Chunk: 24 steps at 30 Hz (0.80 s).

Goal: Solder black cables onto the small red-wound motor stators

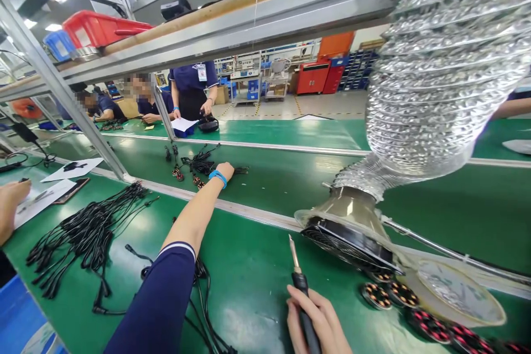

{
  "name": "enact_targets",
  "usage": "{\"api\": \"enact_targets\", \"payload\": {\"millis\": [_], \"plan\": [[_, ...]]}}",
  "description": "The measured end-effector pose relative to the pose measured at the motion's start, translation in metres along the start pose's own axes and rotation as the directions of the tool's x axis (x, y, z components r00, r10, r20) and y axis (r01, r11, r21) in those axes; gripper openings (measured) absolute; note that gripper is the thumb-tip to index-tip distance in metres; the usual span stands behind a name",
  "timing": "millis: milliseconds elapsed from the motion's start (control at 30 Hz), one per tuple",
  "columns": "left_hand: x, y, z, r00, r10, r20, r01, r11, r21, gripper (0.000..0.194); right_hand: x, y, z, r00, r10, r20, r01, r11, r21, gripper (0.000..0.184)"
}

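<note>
My right hand (313,323) is closed round the black handle of a soldering iron (305,301), its metal tip pointing up and away from me. My left arm stretches far forward, with a blue band on the wrist. My left hand (224,169) is over a bunch of black cables (201,163) on the far side of the pale rail; its curled fingers are mostly hidden. Small round coil parts (198,181) lie beside that bunch. A big pile of black cables (89,232) spreads over the near green table, left of my forearm.
A fume hood (352,221) on a silver duct (418,77) hangs right of the iron. Round coils (376,295) lie below it, near a clear disc (460,292). A metal post (78,105) rises at left. Another person's hand (12,204) is at the left edge; co-workers sit and stand beyond.
</note>
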<state>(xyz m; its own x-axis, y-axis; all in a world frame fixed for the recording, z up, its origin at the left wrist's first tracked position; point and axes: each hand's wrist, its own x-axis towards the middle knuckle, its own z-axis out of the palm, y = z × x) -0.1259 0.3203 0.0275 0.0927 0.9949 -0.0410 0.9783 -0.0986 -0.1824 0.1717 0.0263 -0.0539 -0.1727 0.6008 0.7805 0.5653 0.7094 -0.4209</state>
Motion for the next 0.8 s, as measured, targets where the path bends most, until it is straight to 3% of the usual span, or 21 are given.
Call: {"api": "enact_targets", "payload": {"millis": [133,233,367,500,667,800], "plan": [[-0.007,-0.004,0.006,0.983,-0.126,-0.131,0.112,0.987,-0.112,0.039,0.000,-0.001,0.000,1.000,0.016,0.017,-0.016,1.000,0.002,0.025],[-0.006,-0.006,-0.004,0.955,-0.189,-0.228,0.131,0.960,-0.247,0.028,-0.001,-0.003,0.001,0.998,0.049,0.030,-0.049,0.999,0.017,0.024],[0.001,-0.018,-0.040,0.902,-0.272,-0.335,0.094,0.880,-0.465,0.021,-0.003,-0.006,0.003,0.996,0.084,-0.008,-0.083,0.995,0.049,0.023],[0.001,-0.033,-0.084,0.860,-0.327,-0.392,-0.023,0.743,-0.669,0.019,-0.003,-0.009,0.004,0.993,0.113,-0.022,-0.111,0.992,0.060,0.024],[-0.025,-0.036,-0.130,0.876,-0.273,-0.397,-0.200,0.544,-0.815,0.012,-0.001,-0.007,0.003,0.994,0.064,-0.089,-0.059,0.997,0.058,0.025],[-0.059,-0.036,-0.157,0.901,-0.203,-0.383,-0.261,0.450,-0.854,0.011,0.002,-0.008,0.000,0.985,0.049,-0.166,-0.043,0.998,0.036,0.028]]}}
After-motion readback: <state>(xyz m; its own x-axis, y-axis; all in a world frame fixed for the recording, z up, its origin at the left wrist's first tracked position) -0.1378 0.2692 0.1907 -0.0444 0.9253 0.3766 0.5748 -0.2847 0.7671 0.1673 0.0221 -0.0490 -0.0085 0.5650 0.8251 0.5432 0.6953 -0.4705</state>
